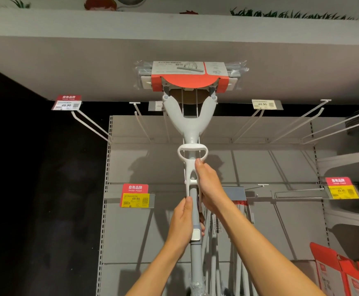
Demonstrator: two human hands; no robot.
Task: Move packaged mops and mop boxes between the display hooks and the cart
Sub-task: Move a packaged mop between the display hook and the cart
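Observation:
A packaged mop (190, 116) is held upright in front of the display wall. Its head, wrapped in clear plastic with a red and white card sleeve (190, 75), is up near the ceiling panel, above the top row of white display hooks (247, 127). My left hand (181, 223) grips the grey pole low down. Higher up, my right hand (208, 184) is wrapped around the white handle piece just under the oval loop. Behind the pole, more mops (241, 212) hang from a lower hook.
Price tags hang at the hook ends: red and white (67, 102) upper left, yellow (135, 198) lower left, yellow (342, 190) at right. Red and white mop boxes (343, 274) stand at lower right. Grey shelves (353, 161) jut out on the right. The left side is dark.

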